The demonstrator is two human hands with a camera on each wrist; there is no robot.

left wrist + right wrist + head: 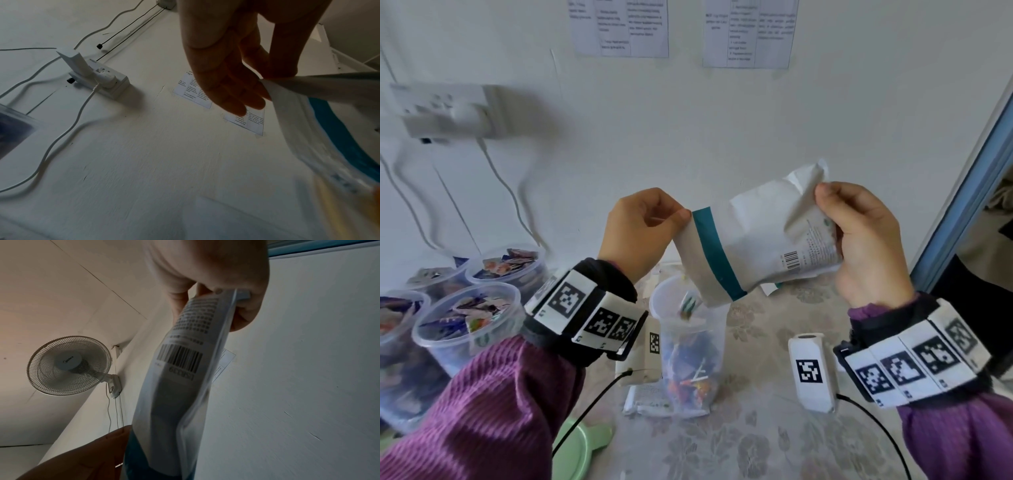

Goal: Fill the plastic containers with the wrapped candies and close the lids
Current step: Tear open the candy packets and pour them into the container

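1. Held up between both hands: a white candy bag point(760, 233) with a teal band, tilted, open mouth pointing down.
2. Left hand point(643, 229) pinching the bag's mouth edge between thumb and fingers.
3. Right hand point(866, 240) clenched around the crumpled bottom end, barcode side facing the camera.
4. Directly below the bag mouth, under the left hand: a tall clear plastic container point(688, 346), partly filled with wrapped candies point(688, 377); one wrapped candy point(689, 303) in mid-air at its rim.
5. Left of the left wrist: four full, lidless containers point(469, 322) clustered together.
6. Below the left forearm: a pale green lid point(582, 448) flat on the floral tablecloth point(756, 438).
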